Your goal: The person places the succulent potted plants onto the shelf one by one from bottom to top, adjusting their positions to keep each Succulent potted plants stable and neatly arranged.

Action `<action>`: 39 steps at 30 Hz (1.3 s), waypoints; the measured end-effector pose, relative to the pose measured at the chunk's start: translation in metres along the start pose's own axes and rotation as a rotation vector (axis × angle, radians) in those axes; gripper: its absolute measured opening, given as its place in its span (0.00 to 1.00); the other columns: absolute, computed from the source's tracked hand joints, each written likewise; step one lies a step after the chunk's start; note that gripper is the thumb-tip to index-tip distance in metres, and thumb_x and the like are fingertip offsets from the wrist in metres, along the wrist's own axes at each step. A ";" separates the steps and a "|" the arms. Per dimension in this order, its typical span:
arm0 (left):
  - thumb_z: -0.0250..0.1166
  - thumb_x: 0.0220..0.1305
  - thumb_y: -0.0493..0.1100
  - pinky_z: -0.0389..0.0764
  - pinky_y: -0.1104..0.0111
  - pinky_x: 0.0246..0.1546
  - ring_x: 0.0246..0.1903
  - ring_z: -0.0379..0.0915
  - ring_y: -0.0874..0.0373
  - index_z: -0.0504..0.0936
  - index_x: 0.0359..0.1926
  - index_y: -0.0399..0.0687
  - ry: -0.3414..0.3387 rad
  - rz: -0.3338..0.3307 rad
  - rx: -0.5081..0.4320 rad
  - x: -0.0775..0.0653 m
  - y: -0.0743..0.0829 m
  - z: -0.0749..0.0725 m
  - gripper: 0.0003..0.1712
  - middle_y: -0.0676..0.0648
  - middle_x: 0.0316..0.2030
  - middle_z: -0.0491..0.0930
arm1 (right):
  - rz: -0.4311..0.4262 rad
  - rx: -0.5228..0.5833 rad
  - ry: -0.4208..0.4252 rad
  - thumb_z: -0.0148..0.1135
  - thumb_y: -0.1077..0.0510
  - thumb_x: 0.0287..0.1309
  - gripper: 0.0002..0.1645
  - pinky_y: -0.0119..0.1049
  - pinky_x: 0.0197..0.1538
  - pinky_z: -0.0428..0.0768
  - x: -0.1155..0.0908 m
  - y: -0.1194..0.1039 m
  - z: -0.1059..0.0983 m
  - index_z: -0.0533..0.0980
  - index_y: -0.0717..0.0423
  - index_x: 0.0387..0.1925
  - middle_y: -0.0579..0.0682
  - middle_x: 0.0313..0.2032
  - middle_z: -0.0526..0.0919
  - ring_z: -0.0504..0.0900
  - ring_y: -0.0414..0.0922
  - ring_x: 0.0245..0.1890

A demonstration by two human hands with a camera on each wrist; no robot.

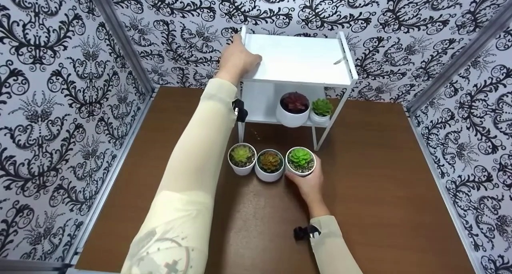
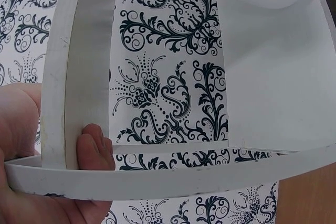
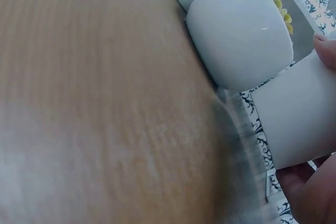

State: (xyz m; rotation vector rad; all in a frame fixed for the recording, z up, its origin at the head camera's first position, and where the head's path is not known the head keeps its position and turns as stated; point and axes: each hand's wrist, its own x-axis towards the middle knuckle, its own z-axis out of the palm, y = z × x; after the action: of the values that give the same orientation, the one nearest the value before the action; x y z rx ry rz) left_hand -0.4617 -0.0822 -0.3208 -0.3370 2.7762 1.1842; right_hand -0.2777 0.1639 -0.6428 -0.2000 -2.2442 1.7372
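My left hand (image 1: 236, 60) grips the left end of the white two-tier shelf (image 1: 296, 60); in the left wrist view its fingers (image 2: 95, 148) curl round the frame's corner. My right hand (image 1: 310, 182) holds a white pot with a bright green succulent (image 1: 300, 161), thumb and fingers on opposite sides. Left of it stand a white pot with a brownish-orange succulent (image 1: 269, 166) and a white pot with a yellow-green succulent (image 1: 242, 158). In the right wrist view, the held white pot (image 3: 296, 114) is tilted beside another rounded white pot (image 3: 241, 35).
On the shelf's lower tier sit a larger white pot with a dark red succulent (image 1: 294, 110) and a small potted green succulent (image 1: 321, 109). The shelf stands at the back of the brown table (image 1: 384, 178). Patterned walls (image 1: 400, 42) enclose the back and sides.
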 end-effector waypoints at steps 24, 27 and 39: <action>0.70 0.70 0.53 0.68 0.57 0.80 0.78 0.63 0.48 0.37 0.87 0.62 -0.010 0.006 -0.012 0.000 0.000 -0.002 0.60 0.45 0.82 0.61 | -0.081 0.005 0.027 0.90 0.61 0.34 0.61 0.51 0.76 0.70 0.001 -0.038 0.000 0.68 0.60 0.73 0.59 0.67 0.79 0.76 0.54 0.68; 0.70 0.70 0.52 0.67 0.57 0.80 0.79 0.63 0.48 0.37 0.87 0.62 -0.012 0.004 -0.016 0.001 0.000 -0.002 0.60 0.45 0.82 0.61 | -0.080 0.006 0.026 0.90 0.61 0.34 0.61 0.51 0.76 0.70 0.000 -0.040 0.001 0.69 0.60 0.72 0.59 0.67 0.79 0.76 0.54 0.68; 0.69 0.70 0.53 0.68 0.59 0.79 0.78 0.65 0.48 0.39 0.87 0.59 0.001 0.013 0.013 -0.002 0.000 -0.001 0.59 0.44 0.81 0.63 | -0.075 0.014 0.013 0.90 0.59 0.36 0.60 0.51 0.77 0.70 -0.001 -0.052 0.008 0.69 0.58 0.73 0.58 0.67 0.79 0.76 0.54 0.68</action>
State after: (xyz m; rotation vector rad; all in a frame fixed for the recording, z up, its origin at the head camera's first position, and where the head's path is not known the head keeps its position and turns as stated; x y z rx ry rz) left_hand -0.4602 -0.0824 -0.3200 -0.3185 2.7905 1.1686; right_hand -0.2755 0.1426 -0.5951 -0.1222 -2.2006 1.7079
